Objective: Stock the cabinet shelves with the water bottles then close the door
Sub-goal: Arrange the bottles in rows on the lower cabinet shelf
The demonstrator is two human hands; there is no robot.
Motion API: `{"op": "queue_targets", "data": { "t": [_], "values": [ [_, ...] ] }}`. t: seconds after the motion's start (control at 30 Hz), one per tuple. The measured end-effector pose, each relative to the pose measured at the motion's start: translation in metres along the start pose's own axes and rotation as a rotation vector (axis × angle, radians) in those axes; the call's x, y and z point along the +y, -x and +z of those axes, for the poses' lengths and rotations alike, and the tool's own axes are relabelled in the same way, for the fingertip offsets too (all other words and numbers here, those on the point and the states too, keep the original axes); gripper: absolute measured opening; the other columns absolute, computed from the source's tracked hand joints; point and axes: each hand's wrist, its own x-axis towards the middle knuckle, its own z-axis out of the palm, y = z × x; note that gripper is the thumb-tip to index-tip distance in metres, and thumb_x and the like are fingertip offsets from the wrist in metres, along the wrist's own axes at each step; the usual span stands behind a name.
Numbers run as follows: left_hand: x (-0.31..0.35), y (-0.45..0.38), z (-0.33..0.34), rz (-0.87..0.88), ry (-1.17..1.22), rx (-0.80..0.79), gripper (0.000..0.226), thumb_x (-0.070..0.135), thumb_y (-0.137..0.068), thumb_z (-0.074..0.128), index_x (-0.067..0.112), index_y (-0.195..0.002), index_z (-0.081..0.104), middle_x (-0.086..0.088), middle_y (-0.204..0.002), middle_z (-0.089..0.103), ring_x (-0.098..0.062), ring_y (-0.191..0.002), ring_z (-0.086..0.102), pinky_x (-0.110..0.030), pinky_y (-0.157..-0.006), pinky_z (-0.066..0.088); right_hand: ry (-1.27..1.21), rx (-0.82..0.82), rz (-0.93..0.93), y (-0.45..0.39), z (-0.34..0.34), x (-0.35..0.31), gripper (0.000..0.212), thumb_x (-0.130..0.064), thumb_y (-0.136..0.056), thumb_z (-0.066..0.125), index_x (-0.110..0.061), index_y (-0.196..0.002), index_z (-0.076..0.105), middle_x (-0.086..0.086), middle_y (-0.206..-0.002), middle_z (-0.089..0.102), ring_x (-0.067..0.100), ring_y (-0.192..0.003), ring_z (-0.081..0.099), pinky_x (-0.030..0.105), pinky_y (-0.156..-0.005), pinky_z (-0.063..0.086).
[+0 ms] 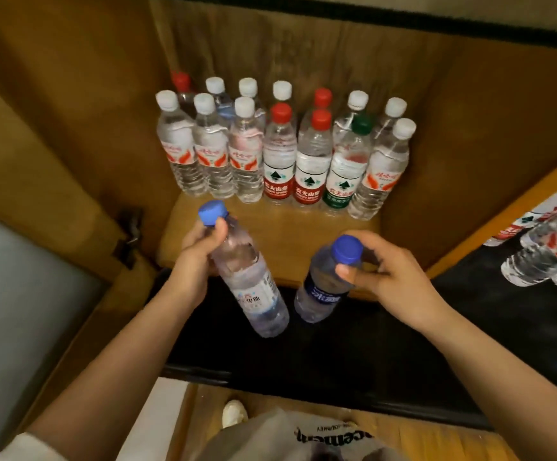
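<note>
My left hand (195, 251) grips the neck of a clear water bottle (253, 287) with a blue cap and pale label, tilted over the front of the wooden cabinet shelf (303, 224). My right hand (383, 271) holds a second blue-capped bottle (320, 291) with a dark blue label, thumb on its shoulder and fingers by the cap. At the back of the shelf stand several bottles (280, 151) in two rows, with white, red and one green cap.
The open cabinet door (21, 277) with a hinge (130, 237) hangs at the left. A mirrored panel (536, 247) at the right reflects bottles. Below are a black ledge (337, 354), a plastic bag (303, 437) and a shoe (233, 412) on the wooden floor.
</note>
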Motion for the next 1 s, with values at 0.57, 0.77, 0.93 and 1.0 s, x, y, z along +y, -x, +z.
{"op": "queue_targets", "data": {
  "t": [0.57, 0.77, 0.93, 1.0],
  "values": [
    [0.023, -0.064, -0.014, 0.244, -0.272, -0.022, 0.025, 0.012, -0.080, 0.067, 0.023, -0.102, 0.061, 0.015, -0.091, 0.065, 0.012, -0.078, 0.062, -0.006, -0.068, 0.048, -0.178, 0.122, 0.016, -0.082, 0.046, -0.011, 0.036, -0.021, -0.085, 0.061, -0.028, -0.118, 0.048, -0.023, -0.106, 0.055, -0.013, -0.097, 0.051, 0.005, -0.079, 0.042],
    [0.005, -0.064, -0.021, 0.127, -0.336, -0.074, 0.063, 0.003, -0.067, 0.077, 0.016, -0.120, 0.047, 0.012, -0.102, 0.060, 0.008, -0.088, 0.060, -0.007, -0.075, 0.048, -0.323, -0.007, 0.341, -0.067, 0.067, 0.021, 0.061, -0.037, -0.078, 0.064, -0.033, -0.130, 0.031, -0.023, -0.109, 0.048, 0.004, -0.106, 0.048, 0.025, -0.086, 0.045],
    [-0.037, -0.050, -0.031, -0.234, -0.274, 0.078, 0.064, 0.005, -0.071, 0.076, 0.012, -0.125, 0.043, 0.007, -0.112, 0.060, -0.008, -0.103, 0.059, -0.023, -0.083, 0.048, -0.316, 0.071, 0.434, -0.068, 0.089, 0.040, 0.068, -0.022, -0.079, 0.070, -0.026, -0.134, 0.032, -0.012, -0.114, 0.047, 0.019, -0.120, 0.048, 0.049, -0.101, 0.043],
    [-0.050, -0.039, -0.031, -0.413, -0.144, 0.130, 0.064, 0.015, -0.077, 0.072, 0.019, -0.132, 0.041, 0.004, -0.124, 0.054, -0.018, -0.118, 0.049, -0.038, -0.091, 0.043, -0.309, 0.104, 0.410, -0.070, 0.093, 0.043, 0.060, -0.021, -0.081, 0.069, -0.028, -0.129, 0.034, -0.013, -0.109, 0.049, 0.019, -0.115, 0.051, 0.049, -0.100, 0.044]
  ]
}}
